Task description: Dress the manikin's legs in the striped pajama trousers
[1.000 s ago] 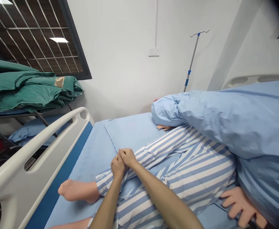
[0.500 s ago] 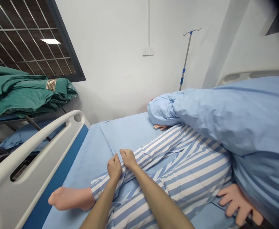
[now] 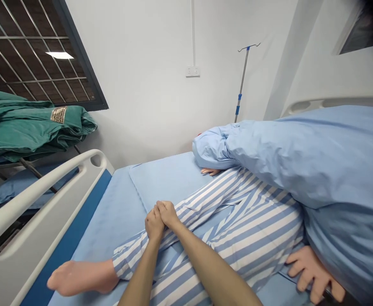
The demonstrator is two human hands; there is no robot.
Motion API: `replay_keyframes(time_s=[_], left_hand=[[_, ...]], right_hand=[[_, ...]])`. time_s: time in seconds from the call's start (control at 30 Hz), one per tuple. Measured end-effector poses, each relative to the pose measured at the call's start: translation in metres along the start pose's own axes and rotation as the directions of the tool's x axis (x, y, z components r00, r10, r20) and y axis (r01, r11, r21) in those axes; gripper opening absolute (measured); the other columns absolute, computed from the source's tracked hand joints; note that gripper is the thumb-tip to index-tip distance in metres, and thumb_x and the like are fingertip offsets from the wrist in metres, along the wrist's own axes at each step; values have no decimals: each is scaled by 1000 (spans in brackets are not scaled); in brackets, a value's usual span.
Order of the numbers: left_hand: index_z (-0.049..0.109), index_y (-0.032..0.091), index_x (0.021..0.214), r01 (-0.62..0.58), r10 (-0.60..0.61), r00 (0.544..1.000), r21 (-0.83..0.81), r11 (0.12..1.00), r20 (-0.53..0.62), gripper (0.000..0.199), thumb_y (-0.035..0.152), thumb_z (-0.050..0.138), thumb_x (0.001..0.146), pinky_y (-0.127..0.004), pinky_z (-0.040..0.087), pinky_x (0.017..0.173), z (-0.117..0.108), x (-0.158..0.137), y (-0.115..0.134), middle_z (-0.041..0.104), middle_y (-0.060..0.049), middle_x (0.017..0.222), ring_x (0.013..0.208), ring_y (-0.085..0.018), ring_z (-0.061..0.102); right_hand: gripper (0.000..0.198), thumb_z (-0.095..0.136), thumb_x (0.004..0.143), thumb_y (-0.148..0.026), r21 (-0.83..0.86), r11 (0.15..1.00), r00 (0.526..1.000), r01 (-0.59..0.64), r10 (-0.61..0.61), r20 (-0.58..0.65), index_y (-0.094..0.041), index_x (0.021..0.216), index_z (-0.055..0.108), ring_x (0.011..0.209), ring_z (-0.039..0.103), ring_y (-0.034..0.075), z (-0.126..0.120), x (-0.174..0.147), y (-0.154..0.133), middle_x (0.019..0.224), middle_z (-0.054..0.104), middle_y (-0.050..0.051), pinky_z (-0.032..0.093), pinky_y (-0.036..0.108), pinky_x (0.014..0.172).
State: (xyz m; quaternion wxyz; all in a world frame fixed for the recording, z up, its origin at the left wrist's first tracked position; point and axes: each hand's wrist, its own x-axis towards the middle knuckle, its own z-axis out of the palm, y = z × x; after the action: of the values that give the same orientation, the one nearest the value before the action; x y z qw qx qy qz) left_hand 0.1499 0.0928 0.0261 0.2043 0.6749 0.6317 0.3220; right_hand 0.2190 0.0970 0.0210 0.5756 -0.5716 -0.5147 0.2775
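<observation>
A manikin in blue-and-white striped trousers (image 3: 256, 229) lies on the bed, its bare foot (image 3: 82, 277) sticking out of the far trouser leg (image 3: 199, 204). Both of my hands are on that far leg around the shin, side by side and touching each other. Curled fingers of my left hand (image 3: 154, 223) wrap over the leg on the foot side. On the knee side, my right hand (image 3: 168, 213) grips it the same way, fingertips partly hidden behind the leg. The manikin's own hand (image 3: 317, 272) rests at the lower right.
A blue quilt (image 3: 301, 157) is folded back over the manikin's upper body. The bed's end board (image 3: 87, 187) stands at the left, with green folded cloth (image 3: 29, 127) beyond it. An IV pole (image 3: 242, 85) is by the wall.
My hands have come together on the leg, with the gap between them closed. The whole view has shifted slightly, so the bed and wall appear further left.
</observation>
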Motion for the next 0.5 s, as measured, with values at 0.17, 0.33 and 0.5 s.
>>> replay_keyframes(time_s=[0.17, 0.33, 0.5], left_hand=[[55, 18, 60, 6, -5, 999, 30, 1000, -43, 48, 42, 20, 83, -27, 31, 56, 2, -1, 0, 60, -8, 66, 62, -17, 49], [49, 19, 57, -8, 8, 999, 0, 1000, -45, 46, 41, 19, 83, -26, 29, 55, 4, -2, -1, 57, -6, 63, 59, -15, 45], [42, 19, 51, -86, 88, 996, -73, 994, 21, 41, 40, 24, 82, -25, 28, 53, -2, 2, 3, 47, 0, 52, 53, -12, 41]], right_hand=[[39, 35, 78, -39, -11, 1000, 999, -8, 9, 49, -17, 46, 34, 47, 29, 7, -27, 11, 2, 44, 29, -6, 25, 20, 46], [41, 33, 80, -40, -65, 998, 1000, 10, -10, -7, -18, 46, 33, 47, 30, 7, -40, 14, 12, 44, 29, -5, 24, 21, 46], [40, 33, 80, -37, -104, 995, 999, 9, -13, -33, -17, 46, 35, 46, 31, 7, -35, 11, 12, 45, 29, -5, 22, 21, 45]])
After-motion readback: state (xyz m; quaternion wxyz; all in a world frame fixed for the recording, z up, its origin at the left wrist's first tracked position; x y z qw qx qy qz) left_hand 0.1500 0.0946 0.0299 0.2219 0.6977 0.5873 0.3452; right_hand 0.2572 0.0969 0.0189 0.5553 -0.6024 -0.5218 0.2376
